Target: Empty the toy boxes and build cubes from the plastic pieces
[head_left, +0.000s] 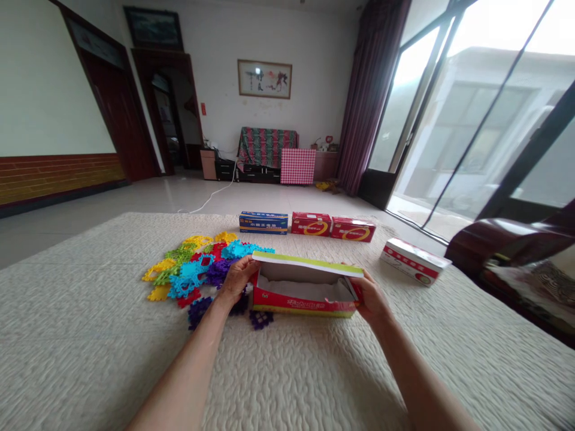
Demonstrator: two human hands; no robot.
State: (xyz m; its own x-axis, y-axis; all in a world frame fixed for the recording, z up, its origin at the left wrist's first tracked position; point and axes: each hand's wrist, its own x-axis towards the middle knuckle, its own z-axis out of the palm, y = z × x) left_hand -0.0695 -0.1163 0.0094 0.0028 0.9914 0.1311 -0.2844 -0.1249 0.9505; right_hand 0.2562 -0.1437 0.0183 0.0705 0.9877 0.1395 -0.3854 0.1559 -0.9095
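A red and yellow-green cardboard box point(305, 304) is tipped with its opening facing me, and its grey inside shows no contents. My left hand point(237, 280) grips the box's left end, with the thumb at the raised flap point(309, 263). At the right end my right hand point(371, 294) is closed around the box edge; its fingers behind are partly hidden. Just left of the box lies a pile of interlocking plastic pieces in light blue point(186, 278), yellow, green, red and purple. One purple piece point(261, 319) rests by the box's lower left corner.
Behind stand a blue box point(263, 224) and two red boxes point(311, 224). A white and red box point(415, 261) sits to the right. Everything rests on a cream quilted cover point(99, 335). A dark wooden chair point(503, 245) borders the right side.
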